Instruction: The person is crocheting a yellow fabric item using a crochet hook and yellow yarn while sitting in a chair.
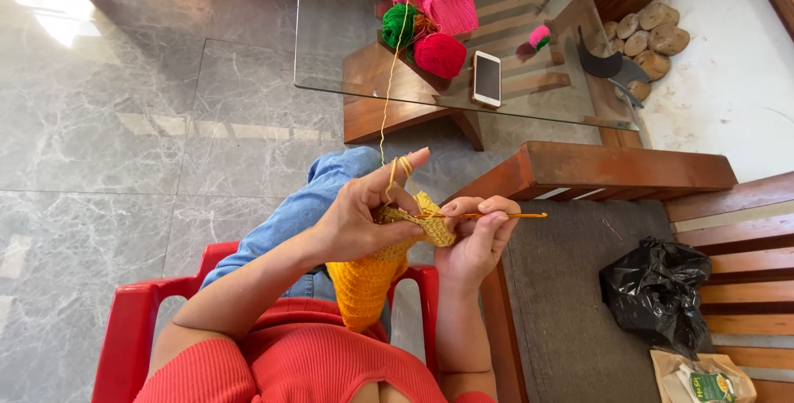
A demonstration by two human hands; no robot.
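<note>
Center frame, left hand (364, 217) pinches yellow crochet piece (368, 275) with yarn strand (387, 97) looped over its raised index finger, right hand (475, 242) grips orange crochet hook (504, 215) at the piece's top edge, yarn balls (426, 19) on glass table (347, 47) at top.

A white phone (487, 78) with a dark screen lies flat on the glass table, well beyond the right hand (474, 242). A tan paper packet (703, 378) with a green label lies low, right of that hand.

open floor (124, 147) left of hands; ahead blocked by glass table (347, 64) with yarn balls (430, 31), phone (486, 78); wooden bench arm (612, 170) close right.
</note>
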